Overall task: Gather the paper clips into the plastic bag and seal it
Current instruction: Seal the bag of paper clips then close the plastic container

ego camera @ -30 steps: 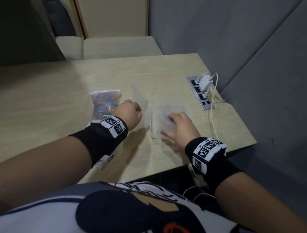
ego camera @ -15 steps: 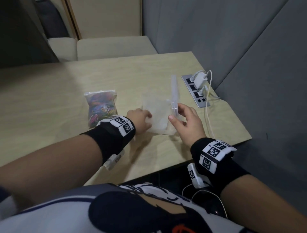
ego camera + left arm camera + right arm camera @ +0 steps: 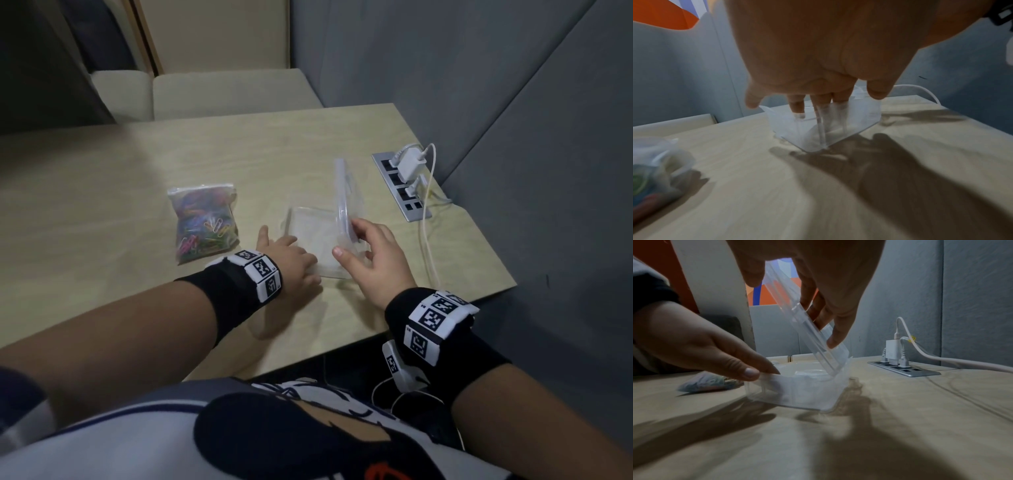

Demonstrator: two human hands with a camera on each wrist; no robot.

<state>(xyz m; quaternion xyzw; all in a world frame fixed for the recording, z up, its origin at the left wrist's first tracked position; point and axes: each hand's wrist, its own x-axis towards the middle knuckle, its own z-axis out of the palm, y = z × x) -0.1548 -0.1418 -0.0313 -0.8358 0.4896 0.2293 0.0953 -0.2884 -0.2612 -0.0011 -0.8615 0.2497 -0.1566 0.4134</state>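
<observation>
1. Evidently, the clear plastic box point(image 3: 310, 236) near the right edge of the pale wooden table point(image 3: 102, 192) had just been opened: a second before, its clear hinged lid point(image 3: 342, 192) was swinging over; now it stood nearly upright.
2. The right hand point(image 3: 373, 253) pinched the lid's near end between thumb and fingers.
3. The left hand point(image 3: 291, 260) rested on the box's left rim, fingers straight.
4. The small zip-top plastic bag point(image 3: 203, 219) lay left of the box, already holding colourful paper clips point(image 3: 205, 229) and seemingly sealed, so the task looked almost complete.

No legible text, only coded squares on wristbands point(image 3: 260, 270).
</observation>
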